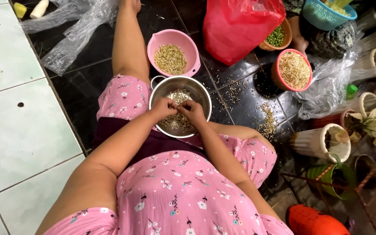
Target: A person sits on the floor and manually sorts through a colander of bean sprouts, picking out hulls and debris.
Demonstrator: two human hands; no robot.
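Observation:
I sit on the floor with a steel bowl [199, 89] of bean sprouts on my lap. My left hand [164, 107] and my right hand [193, 111] meet over the bowl, fingers pinched together on a bean sprout [179, 105] between them. More sprouts lie in the bowl under my hands. A pink colander [191, 51] with sprouts stands just beyond the steel bowl, by my outstretched leg.
A second pink-rimmed bowl of sprouts [292, 69], a brown bowl of green peas [276, 37], a red plastic bag [240, 26] and a teal basket [327, 15] stand ahead right. Sprout scraps [267, 119] litter the dark tiles. Flower pots [323, 141] crowd the right; clear plastic bags [72, 26] lie at left.

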